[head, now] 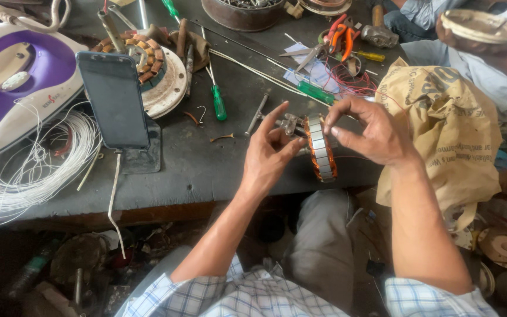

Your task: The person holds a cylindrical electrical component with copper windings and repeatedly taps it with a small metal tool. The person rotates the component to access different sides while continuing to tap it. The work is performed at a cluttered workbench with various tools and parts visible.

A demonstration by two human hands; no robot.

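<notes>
A round motor stator (321,148) with copper windings and a steel ring stands on edge at the front of the dark workbench (206,164). My left hand (269,151) grips it from the left side, fingers around its metal hub. My right hand (366,130) pinches its upper right rim with thumb and fingers. A thin red wire runs from the stator under my right hand.
A phone (114,100) stands on a stand at left, in front of another wound stator (158,67). A purple and white iron (13,82) and white wire coil (36,164) lie far left. Green screwdrivers (218,103), pliers (338,38), a brown paper bag (447,129). Another person's arm (488,47) at top right.
</notes>
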